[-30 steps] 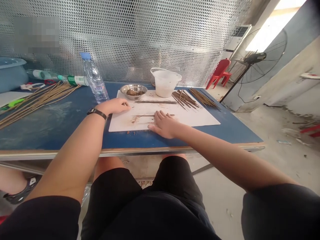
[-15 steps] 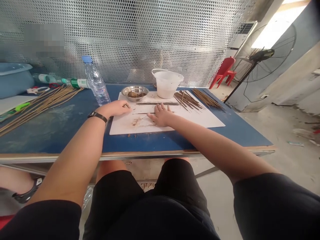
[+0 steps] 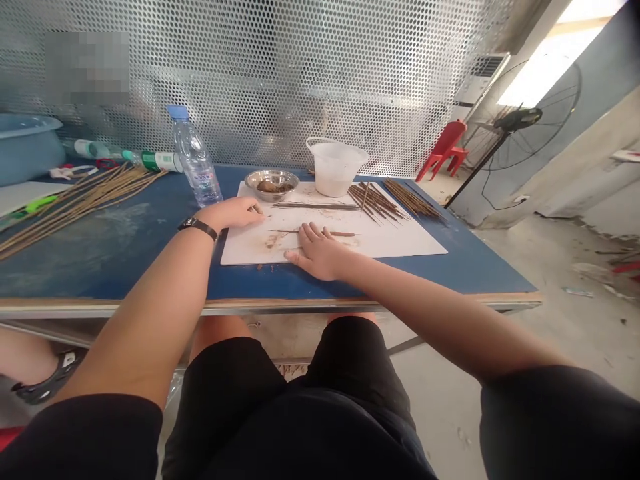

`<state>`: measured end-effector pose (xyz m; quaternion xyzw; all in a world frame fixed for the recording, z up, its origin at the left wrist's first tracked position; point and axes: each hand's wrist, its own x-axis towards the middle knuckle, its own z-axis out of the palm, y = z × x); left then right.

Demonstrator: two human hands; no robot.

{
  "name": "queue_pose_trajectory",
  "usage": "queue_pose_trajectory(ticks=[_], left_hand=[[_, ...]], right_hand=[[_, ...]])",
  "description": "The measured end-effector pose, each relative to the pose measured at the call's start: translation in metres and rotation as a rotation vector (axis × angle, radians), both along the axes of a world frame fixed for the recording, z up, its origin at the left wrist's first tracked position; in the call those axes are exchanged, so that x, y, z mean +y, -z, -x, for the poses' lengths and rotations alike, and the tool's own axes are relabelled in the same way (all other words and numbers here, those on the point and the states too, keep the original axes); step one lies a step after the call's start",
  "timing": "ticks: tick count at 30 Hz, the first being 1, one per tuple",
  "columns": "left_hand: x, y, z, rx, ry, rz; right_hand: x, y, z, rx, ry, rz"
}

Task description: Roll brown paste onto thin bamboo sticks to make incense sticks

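Note:
My right hand point(image 3: 320, 255) lies flat near the front edge of a white board point(image 3: 410, 241), fingers stretched out. Its fingertips rest on a thin incense stick point(image 3: 345, 234), whose brown coated part shows to the right and whose bare thin end points left. On the board's left side rests my left hand point(image 3: 237, 213), fingers curled and closed; whatever they may hold is too small to make out. Just behind it, a steel bowl point(image 3: 253, 184) holds brown lumps. Several thin sticks point(image 3: 320, 206) lie crosswise farther back, and brown smears mark the board.
A white bucket point(image 3: 336, 170) stands behind the board. Brown stick bundles point(image 3: 383, 203) lie at its right. A water bottle point(image 3: 197, 160) stands left, near long tan sticks point(image 3: 95, 197) and a blue basin point(image 3: 30, 150). A fan point(image 3: 520, 120) and red chair point(image 3: 445, 150) are beyond the table.
My right hand has slid toward me and slightly left, and the incense stick has come a little nearer, with more of its brown part uncovered. My left hand has hardly moved.

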<state>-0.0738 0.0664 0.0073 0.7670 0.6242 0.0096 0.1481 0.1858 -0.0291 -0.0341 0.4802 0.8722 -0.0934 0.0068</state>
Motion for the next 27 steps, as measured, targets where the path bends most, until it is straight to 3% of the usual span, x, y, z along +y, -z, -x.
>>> queue_pose_trajectory(ticks=[8,11,19,22,27], left_hand=[[-0.002,-0.001,0.000,-0.009,0.029,0.004],[-0.001,0.000,0.000,-0.011,0.024,0.002],[0.003,0.001,-0.001,0.002,0.012,-0.013],[0.001,0.000,0.000,0.010,0.015,0.003],[-0.002,-0.002,0.001,0.011,0.011,0.040]], right_hand=[[0.059,-0.003,0.019,-0.085,0.103,0.013],[0.048,-0.003,0.013,-0.071,0.061,-0.006],[-0.018,0.006,-0.018,0.064,-0.057,0.036],[-0.013,0.005,-0.015,0.075,-0.042,0.031],[0.029,-0.003,0.001,0.002,0.037,0.031]])
